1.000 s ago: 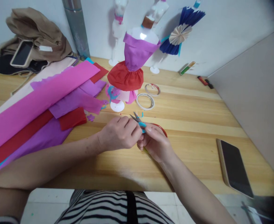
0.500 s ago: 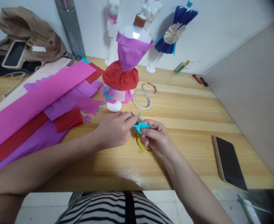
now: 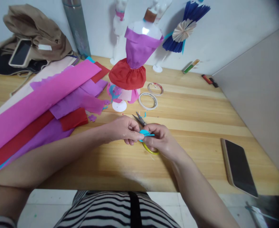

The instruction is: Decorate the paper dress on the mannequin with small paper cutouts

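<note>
Between my two hands is a small piece of bright blue paper [image 3: 144,133] with thin strips. My left hand [image 3: 123,130] pinches its left side with thumb and fingertips. On the right side, my right hand [image 3: 161,139] grips it between thumb and fingers. Scissors [image 3: 140,119] with a yellow handle lie on the table under my hands, blades pointing away and slightly apart; part of the handle is covered by my right hand. Past the blade tips lies a tiny blue scrap [image 3: 144,114].
A dress form [image 3: 143,47] in purple and red stands ahead, with two tape rolls [image 3: 148,101] beside it. Coloured sheets [image 3: 44,95] are piled at left, near a purple flower cutout [image 3: 92,118]. A phone [image 3: 240,166] lies at right. A bottle [image 3: 77,31] stands behind.
My left hand has turned and lowered, and its fingertips now pinch the blue paper. More of the scissors' blades shows. The whole view has shifted slightly.
</note>
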Tool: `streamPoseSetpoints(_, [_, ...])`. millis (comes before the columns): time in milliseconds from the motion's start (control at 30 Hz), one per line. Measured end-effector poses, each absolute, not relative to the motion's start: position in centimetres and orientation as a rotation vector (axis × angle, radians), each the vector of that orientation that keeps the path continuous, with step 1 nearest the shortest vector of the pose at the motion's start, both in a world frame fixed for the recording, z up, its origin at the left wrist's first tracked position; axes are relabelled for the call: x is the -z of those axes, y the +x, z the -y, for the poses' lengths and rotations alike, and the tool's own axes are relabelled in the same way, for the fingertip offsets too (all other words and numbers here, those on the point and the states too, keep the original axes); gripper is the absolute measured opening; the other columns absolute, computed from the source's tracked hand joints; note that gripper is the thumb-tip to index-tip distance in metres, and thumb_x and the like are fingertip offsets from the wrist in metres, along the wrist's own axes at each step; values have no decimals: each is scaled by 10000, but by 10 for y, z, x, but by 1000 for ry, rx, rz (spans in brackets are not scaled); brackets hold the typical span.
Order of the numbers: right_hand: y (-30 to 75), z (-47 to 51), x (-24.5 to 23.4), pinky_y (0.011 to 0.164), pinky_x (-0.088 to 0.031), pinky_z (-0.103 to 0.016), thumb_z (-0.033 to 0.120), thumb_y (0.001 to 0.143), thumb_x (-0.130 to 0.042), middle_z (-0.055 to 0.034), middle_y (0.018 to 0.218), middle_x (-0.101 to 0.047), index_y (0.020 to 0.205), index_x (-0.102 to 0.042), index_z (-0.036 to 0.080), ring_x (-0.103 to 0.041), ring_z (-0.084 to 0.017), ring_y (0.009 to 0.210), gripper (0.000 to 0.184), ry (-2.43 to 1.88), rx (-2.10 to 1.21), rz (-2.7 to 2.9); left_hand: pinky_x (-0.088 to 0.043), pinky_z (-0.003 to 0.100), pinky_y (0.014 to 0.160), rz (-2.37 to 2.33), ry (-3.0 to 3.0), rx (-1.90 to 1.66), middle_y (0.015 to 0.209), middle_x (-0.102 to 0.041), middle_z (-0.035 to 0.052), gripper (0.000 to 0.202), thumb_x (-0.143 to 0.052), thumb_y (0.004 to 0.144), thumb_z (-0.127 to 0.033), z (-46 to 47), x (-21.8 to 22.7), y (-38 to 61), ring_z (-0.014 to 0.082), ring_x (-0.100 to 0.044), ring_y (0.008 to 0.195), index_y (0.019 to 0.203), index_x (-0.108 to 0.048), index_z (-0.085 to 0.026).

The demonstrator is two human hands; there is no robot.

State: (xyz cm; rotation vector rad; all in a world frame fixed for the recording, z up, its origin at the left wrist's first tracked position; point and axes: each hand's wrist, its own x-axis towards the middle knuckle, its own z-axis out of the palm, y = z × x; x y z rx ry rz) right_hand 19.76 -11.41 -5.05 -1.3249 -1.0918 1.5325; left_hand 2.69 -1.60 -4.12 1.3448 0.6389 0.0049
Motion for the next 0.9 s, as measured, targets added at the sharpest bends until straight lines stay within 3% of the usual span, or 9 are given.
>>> streamPoseSetpoints(233, [196,112,57,424,-348,-237,398,752,-815,19,601,-624,771,-676,177,-509,-97,424,262,-1146,-1420,967,-486,178,572,-689,1199,-343,577,-636,-22,249,-798,742,-284,23,42,29,73,-601,553,679,-603,-143])
streamPoseSetpoints(400, [189,109,57,425,-313,-242,329,717,-808,45,493,-573,704,-644,200,-452,-99,389,209,-1157,-1346,915,-485,198,580,-686,1171,-363,594,-636,-5,335,-855,693,-368,28,44,30,89,-602,569,670,-613,-137])
streamPoseSetpoints(600, [192,112,53,396,-234,-229,296,702,-750,57,422,-536,678,-607,205,-366,-76,345,171,-1233,-1413,912,-506,252,615,-692,1106,-325,734,-679,65,515,-699,807,-637,20,41,28,149,-634,669,761,-691,-124])
streamPoseSetpoints(733, [193,114,52,371,-191,-217,292,682,-766,80,423,-496,678,-597,200,-311,-57,339,193,-1279,-1502,956,-508,238,649,-624,1246,-212,702,-650,24,463,-855,655,-555,14,38,26,129,-606,690,736,-671,-138])
streamPoseSetpoints(900, [194,115,50,385,-205,-216,261,676,-771,93,446,-475,678,-592,196,-301,-49,361,190,-1310,-1481,982,-438,201,562,-664,1426,-133,632,-603,-12,360,-790,748,-460,11,33,25,85,-525,589,685,-635,-141])
